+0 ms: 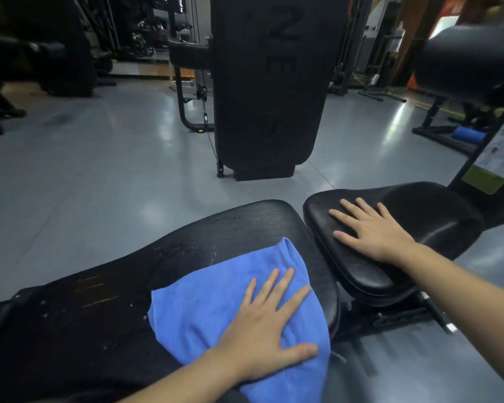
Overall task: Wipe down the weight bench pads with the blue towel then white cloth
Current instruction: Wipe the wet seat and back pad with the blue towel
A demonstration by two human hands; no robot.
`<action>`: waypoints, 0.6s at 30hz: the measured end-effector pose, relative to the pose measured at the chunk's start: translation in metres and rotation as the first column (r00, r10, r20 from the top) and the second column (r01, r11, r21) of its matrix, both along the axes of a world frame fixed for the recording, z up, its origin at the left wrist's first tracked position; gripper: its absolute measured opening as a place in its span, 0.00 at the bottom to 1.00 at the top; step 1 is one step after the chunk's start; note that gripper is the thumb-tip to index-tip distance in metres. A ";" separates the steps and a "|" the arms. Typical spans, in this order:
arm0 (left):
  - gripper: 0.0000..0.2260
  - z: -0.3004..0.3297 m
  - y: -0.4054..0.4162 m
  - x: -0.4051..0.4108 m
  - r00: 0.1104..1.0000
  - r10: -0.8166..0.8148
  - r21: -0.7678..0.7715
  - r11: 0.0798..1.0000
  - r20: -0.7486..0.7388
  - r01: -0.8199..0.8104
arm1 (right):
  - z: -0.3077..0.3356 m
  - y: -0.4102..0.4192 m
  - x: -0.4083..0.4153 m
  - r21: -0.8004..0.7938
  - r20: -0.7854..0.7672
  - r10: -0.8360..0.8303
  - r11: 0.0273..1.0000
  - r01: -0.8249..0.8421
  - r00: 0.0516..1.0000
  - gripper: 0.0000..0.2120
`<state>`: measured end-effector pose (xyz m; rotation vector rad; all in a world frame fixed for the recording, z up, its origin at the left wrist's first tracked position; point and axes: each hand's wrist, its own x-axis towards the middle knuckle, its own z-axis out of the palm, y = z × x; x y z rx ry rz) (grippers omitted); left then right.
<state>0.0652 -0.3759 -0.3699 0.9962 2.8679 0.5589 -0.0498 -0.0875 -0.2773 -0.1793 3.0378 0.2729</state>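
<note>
pressing flat on the blue towel (224,309), my left hand (266,333) has its fingers (285,289) straight and spread, gripping nothing, only bearing the cloth down on the near right end of the long back pad (186,257). my right hand (373,228) is just as flat and open, palm down on the seat pad (405,216) across the gap, touching bare vinyl and holding nothing; i judge it is bracing me. what matters for the next stroke is direction: the long pad runs away to my left and toward me, its long axis slanting from the rounded end by the gap down to the lower left corner of view, and the unwiped stretch, still beaded with droplets, lies to the left of my fingers and beyond them. so the left hand, already on the towel, is the nearer one, and i would guess the sweep goes leftward along that axis. the seat pad looks dry and is probably still to be done. the white cloth is nowhere i can see. the towel's near edge runs off the bottom of the frame, the far left end of the pad sinks into shadow, and the frame under the table is too dark to make out.
</note>
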 end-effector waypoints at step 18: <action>0.31 -0.002 -0.007 -0.126 0.984 0.176 0.077 0.981 0.011 -0.176 | -0.023 -0.065 -0.016 0.009 -0.011 0.206 0.979 -0.206 0.979 0.40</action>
